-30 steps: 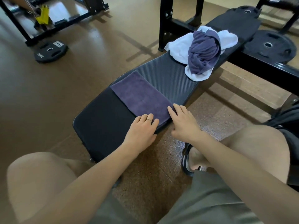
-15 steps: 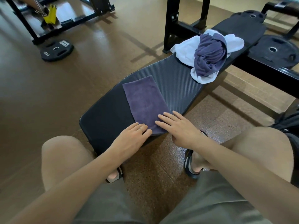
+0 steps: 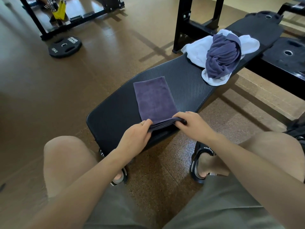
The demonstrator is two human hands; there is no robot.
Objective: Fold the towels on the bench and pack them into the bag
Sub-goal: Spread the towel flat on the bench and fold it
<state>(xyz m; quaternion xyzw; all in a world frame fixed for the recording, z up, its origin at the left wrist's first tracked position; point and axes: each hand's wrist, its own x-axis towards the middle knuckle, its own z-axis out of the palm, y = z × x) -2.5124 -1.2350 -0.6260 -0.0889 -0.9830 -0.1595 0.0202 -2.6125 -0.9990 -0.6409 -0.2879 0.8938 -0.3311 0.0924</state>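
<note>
On the near end of the tabletop [image 3: 115, 116]: a folded purple towel [image 3: 153, 100] is laid lengthwise, its near edge lifted clear of the padding by both hands.
Left grip: the left hand [image 3: 135, 134] is closed on the near left corner of the folded towel, thumb on top, fingers beneath the layers.
Right grip: the right hand [image 3: 189, 124] is closed on the near right corner, fingers curled over the stacked edge.
Handling, judged: the cloth is taken to be light, soft and limp; several layers are seen at the lifted edge and are expected to slide apart if held by one corner only.
Hold advised: both near corners are to be pinched through all layers, or the fold supported from beneath with a flat palm.
Fragility: none is expected; slipping off the smooth padding is the only risk noted.
Count, folded: one purple towel.
Count, unfolded: one crumpled blue-purple towel [image 3: 222, 57] lying upon one white towel [image 3: 196, 52], at the far end of the tabletop, well apart from the hands.
Count, total towels: three are counted.
Bag: a dark object [image 3: 297, 129] is partly seen at the right edge; whether it is the bag cannot be told.
Weight plates: three are seen.
</note>
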